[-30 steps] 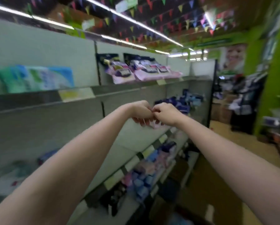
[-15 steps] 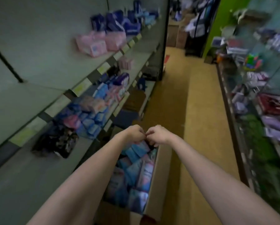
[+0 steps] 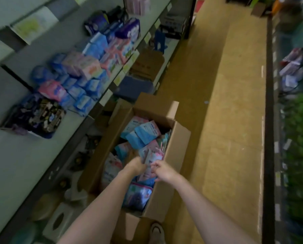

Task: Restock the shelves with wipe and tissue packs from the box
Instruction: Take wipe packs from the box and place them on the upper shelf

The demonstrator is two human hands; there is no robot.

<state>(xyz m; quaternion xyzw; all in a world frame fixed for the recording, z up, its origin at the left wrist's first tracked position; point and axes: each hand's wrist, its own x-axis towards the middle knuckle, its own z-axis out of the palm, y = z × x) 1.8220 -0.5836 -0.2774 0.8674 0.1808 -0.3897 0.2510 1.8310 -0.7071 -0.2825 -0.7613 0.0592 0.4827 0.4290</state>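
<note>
Low in the centre of the frame, the left hand [image 3: 136, 165] and right hand [image 3: 162, 170] are hanging over the open box [image 3: 166, 199] of packs [image 3: 146, 133], fingers curled; whether either grip is holding a pack, I cannot tell. At upper left, shelves [image 3: 105, 97] are carrying stacked packs.

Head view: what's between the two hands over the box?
A pink and white pack in the box shows between the left hand and right hand.
</note>
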